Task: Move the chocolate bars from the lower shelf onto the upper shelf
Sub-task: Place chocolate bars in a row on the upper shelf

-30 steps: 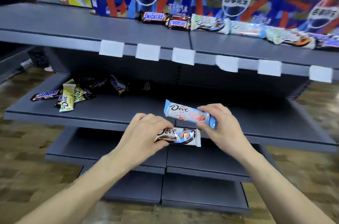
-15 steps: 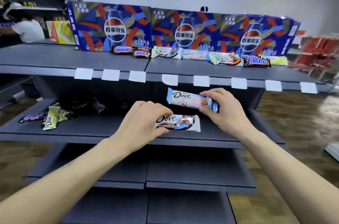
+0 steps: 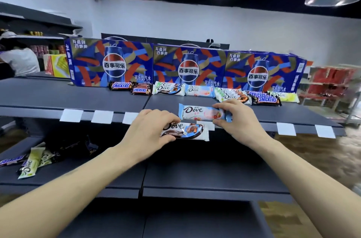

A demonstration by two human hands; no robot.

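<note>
My left hand [image 3: 148, 132] grips a brown-and-white Dove bar [image 3: 189, 132] by its left end, level with the front edge of the upper shelf [image 3: 78, 99]. My right hand [image 3: 238, 118] pinches a light blue and pink Dove bar [image 3: 197, 113] at its right end, just above that shelf's front. A row of Snickers and Dove bars [image 3: 195, 91] lies along the back of the upper shelf. Several more bars [image 3: 39, 157] lie in a loose pile at the left of the lower shelf [image 3: 195, 175].
Three blue Pepsi cartons [image 3: 187, 68] stand behind the row of bars. White price tags [image 3: 101, 116] line the upper shelf's front edge. A person in a white shirt [image 3: 19, 60] stands at the far left. Red racks [image 3: 330, 83] stand at the right.
Both hands have risen with their Dove bars from the lower shelf to the front edge of the upper shelf. The view has tilted upward.
</note>
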